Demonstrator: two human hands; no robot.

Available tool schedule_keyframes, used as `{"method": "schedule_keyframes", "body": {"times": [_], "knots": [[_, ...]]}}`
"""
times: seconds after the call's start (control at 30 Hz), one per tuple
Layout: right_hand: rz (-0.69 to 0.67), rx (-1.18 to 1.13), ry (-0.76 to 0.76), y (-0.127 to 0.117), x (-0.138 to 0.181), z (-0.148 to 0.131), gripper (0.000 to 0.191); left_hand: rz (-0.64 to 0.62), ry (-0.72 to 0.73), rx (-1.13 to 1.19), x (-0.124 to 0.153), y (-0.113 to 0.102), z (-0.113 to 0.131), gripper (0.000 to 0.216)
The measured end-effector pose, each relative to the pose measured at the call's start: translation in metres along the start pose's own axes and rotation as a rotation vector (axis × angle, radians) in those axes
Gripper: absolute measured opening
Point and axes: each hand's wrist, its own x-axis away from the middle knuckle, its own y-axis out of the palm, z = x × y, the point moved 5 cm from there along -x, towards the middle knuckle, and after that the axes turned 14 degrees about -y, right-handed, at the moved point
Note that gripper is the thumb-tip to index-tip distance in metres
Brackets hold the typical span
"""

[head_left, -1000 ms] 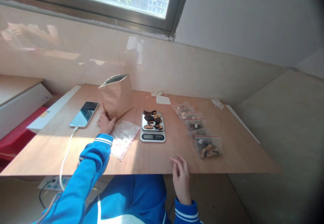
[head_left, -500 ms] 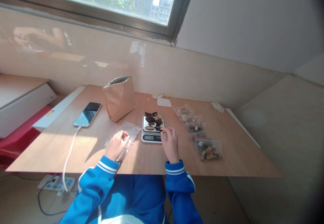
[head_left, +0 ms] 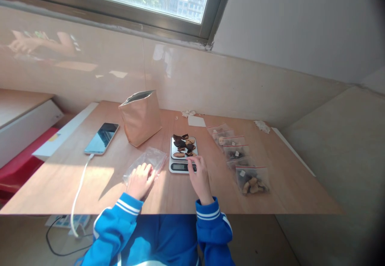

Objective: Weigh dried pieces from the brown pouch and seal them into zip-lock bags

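Observation:
A small digital kitchen scale [head_left: 177, 167] stands in the middle of the table, with several dark brown and tan dried slices [head_left: 184, 145] spread over its plate. My right hand [head_left: 199, 177] is at the scale's front right corner, over its buttons. Its thumb and forefinger are slightly apart, and I see nothing between them. To the left of the scale, a clear plastic zip bag [head_left: 157, 158] lies flat. My left hand [head_left: 140, 181] rests on the bag's near part with fingers curled over it. The thumb side is partly hidden.
An open brown paper pouch [head_left: 141, 117] stands behind the bag. A phone [head_left: 102, 138] lies left, its white cable [head_left: 78, 188] hanging over the front edge. Several filled zip bags [head_left: 252, 181] overlap at the right. Crumpled tissue [head_left: 262, 126] and white paper [head_left: 196, 121] lie farther back.
My right hand has drawn back from the slices on the scale plate toward the scale's front. My left hand stays at the bag, its fingers lying flatter. The view has shifted slightly.

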Motion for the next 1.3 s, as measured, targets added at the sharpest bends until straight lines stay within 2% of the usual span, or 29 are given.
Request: {"method": "schedule_keyframes", "body": {"times": [0.17,0.3,0.47,0.57,0.67,0.73,0.83,0.97,1.3], "knots": [[-0.222,-0.274,0.131,0.043,0.028,-0.037,0.023,-0.011,-0.072,0.317,0.007,-0.012,0.013,0.025],[-0.286,-0.379,0.131,0.062,0.025,-0.05,0.025,-0.063,-0.046,0.591,0.017,-0.022,0.027,0.024],[-0.154,-0.437,0.253,0.042,0.016,-0.021,0.036,0.175,-0.278,0.813,0.014,-0.044,0.011,0.027],[-0.172,-0.475,0.161,0.03,0.008,-0.013,0.038,0.181,-0.253,0.781,0.007,-0.054,0.017,0.027],[-0.03,-0.22,0.019,0.017,-0.008,-0.004,0.033,0.205,-0.241,0.714,-0.004,-0.063,0.03,0.024],[0.068,0.021,-0.022,0.013,-0.019,0.009,0.041,0.252,-0.259,0.697,-0.013,-0.066,0.037,0.024],[0.003,0.196,-0.093,0.024,-0.033,0.033,0.049,0.309,-0.288,0.727,-0.026,-0.066,0.042,0.025],[-0.1,0.201,-0.13,0.038,-0.037,0.063,0.041,0.325,-0.309,0.789,-0.035,-0.059,0.041,0.024],[-0.012,0.152,-0.083,0.024,-0.03,0.077,0.032,0.274,-0.353,0.787,-0.028,-0.041,0.038,0.023]]}}
